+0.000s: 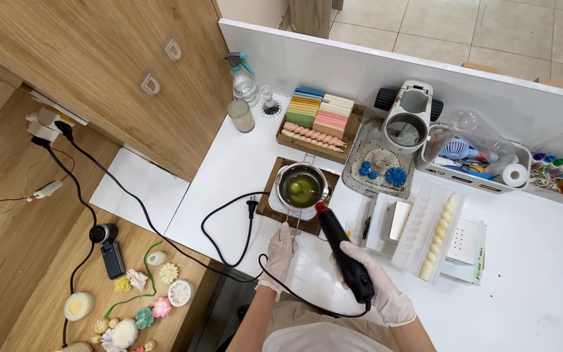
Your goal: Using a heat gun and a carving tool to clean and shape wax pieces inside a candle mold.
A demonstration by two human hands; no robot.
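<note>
Heat gun, black with a red tip, sits gripped in the gloved right hand, nozzle pointing at the metal pot of greenish liquid ahead. Left hand pinches a thin stick just below the pot.

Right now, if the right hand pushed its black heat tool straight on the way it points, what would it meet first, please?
Probably the small metal pot of yellow-green liquid: the heat tool in the right hand has its red tip right beside the rim, though height is unclear.

Place: a small candle-making craft workshop.
Evidence, 12 o'clock: wooden tray of stacked pastel wax slabs.
Centre: steel melting pot of greenish liquid.
7 o'clock: finished flower-shaped wax pieces on wooden shelf.
</note>
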